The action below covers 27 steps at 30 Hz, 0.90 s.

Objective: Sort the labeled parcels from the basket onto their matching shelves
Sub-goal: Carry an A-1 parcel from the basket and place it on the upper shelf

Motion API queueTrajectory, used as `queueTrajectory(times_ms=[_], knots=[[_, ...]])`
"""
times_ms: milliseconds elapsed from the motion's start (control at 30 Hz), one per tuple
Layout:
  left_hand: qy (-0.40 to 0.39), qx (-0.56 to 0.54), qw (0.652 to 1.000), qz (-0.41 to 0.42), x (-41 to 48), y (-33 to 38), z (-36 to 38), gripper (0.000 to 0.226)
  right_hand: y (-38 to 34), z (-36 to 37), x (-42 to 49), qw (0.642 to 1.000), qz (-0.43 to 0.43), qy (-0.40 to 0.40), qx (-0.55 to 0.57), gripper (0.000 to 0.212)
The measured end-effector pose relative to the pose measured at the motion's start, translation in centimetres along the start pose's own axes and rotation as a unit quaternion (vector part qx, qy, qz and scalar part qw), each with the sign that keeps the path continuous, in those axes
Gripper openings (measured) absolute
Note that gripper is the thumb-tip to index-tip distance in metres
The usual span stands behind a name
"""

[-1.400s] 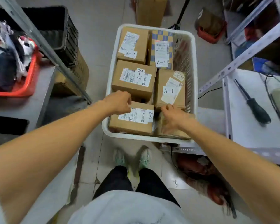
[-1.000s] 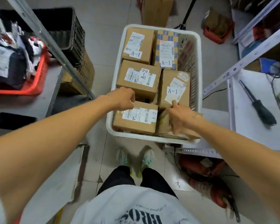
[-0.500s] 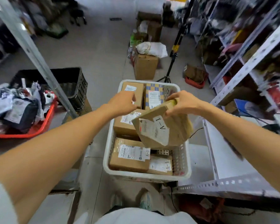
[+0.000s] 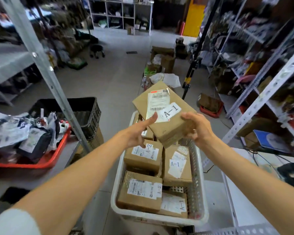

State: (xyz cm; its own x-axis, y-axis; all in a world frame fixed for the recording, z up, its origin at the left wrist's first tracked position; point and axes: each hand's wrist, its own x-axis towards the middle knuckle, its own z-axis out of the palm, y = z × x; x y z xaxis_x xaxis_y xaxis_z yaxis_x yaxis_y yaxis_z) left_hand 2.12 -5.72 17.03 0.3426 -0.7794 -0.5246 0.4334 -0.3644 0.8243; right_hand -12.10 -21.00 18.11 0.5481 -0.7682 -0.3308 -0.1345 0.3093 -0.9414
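The right hand (image 4: 196, 128) grips the near corner of a box (image 4: 166, 112) labelled A-1. The left hand (image 4: 137, 134) pinches its other side, thumb on the label, above the basket (image 4: 116, 184). Judged step: reading the label. Next comes carrying it to the A-1 shelf, which I cannot pick out here.

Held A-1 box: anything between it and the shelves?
Nothing visible. The A-1 parcel is held clear above the basket by left hand and right hand. The left upright and right upright flank it, open air between. No shelf label is readable, so the target is unclear.
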Motion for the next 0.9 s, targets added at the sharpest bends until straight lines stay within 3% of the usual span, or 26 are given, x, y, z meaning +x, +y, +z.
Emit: queueTrajectory(times_ms=[133,233,333,400,567,733,900], knots=[[0.067,-0.125,0.985,0.097,0.8,0.3,1.6,0.078,0.6,0.9,-1.3,0.995,0.057,-0.062,0.049,0.062],[0.089,-0.134,0.973,0.165,1.0,1.1,0.8,0.081,-0.3,0.5,-1.3,0.992,0.033,-0.110,-0.053,0.054],[0.068,-0.073,0.978,0.182,0.7,1.1,0.0,0.094,-1.0,0.6,-0.3,0.978,-0.040,-0.146,-0.145,0.089],[0.052,-0.044,0.979,0.190,0.6,0.8,-0.1,0.101,-0.8,0.8,0.0,0.970,-0.085,-0.157,-0.163,0.106],[0.055,0.013,0.978,0.202,-0.1,0.4,-0.2,0.112,1.1,0.2,-0.1,0.962,-0.152,-0.178,-0.144,0.104],[0.009,0.175,0.957,0.232,-0.6,0.7,-0.7,0.107,2.1,0.2,-1.6,0.973,-0.162,-0.108,-0.125,0.122],[-0.032,0.184,0.947,0.261,-0.5,0.7,-0.3,0.117,1.5,1.0,-4.2,0.979,-0.164,-0.023,-0.118,0.099]])
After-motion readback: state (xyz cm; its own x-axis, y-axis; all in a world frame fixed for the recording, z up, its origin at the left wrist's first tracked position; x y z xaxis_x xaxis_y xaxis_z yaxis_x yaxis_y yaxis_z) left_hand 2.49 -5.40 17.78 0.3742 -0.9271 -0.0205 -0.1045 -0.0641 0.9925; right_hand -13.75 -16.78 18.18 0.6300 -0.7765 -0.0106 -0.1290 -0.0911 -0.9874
